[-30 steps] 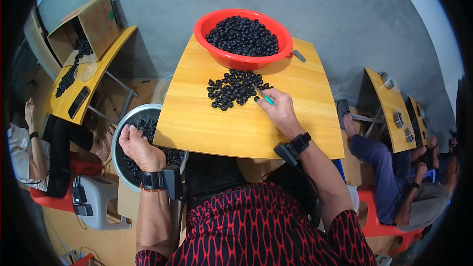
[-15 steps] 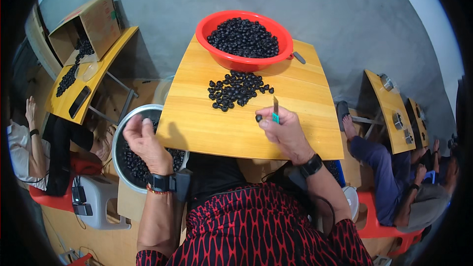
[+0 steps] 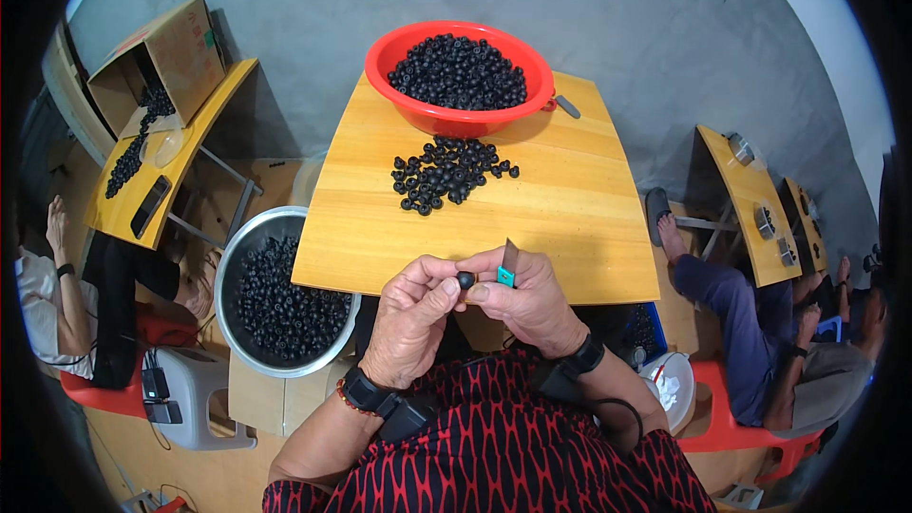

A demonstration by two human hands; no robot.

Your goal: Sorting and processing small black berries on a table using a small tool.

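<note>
Close together at the table's near edge, both my hands are at work on one small round black bead (image 3: 465, 280). My left hand (image 3: 407, 323) pinches it between thumb and fingertips. In the grip of my right hand (image 3: 537, 306) is a small knife (image 3: 506, 275), its blade pointing up and a teal part showing above the thumb. The right fingertips come close to the bead; whether they touch it I cannot tell. Beyond my hands, a loose heap of black beads (image 3: 446, 176), several with visible holes, lies on the yellow wooden table (image 3: 361, 237).
A red basin (image 3: 372, 71) full of beads stands at the table's far end, a grey-handled tool (image 3: 567, 106) beside it. Lower left is a metal bowl (image 3: 226, 299) of beads; lower right, a white bucket (image 3: 682, 408). People sit at side tables; a cardboard box (image 3: 195, 52) spills beads.
My left hand has moved right from above the metal bowl to the bead. My right hand has come nearer and slightly left, still with the knife. The bead is now in my left fingers.
</note>
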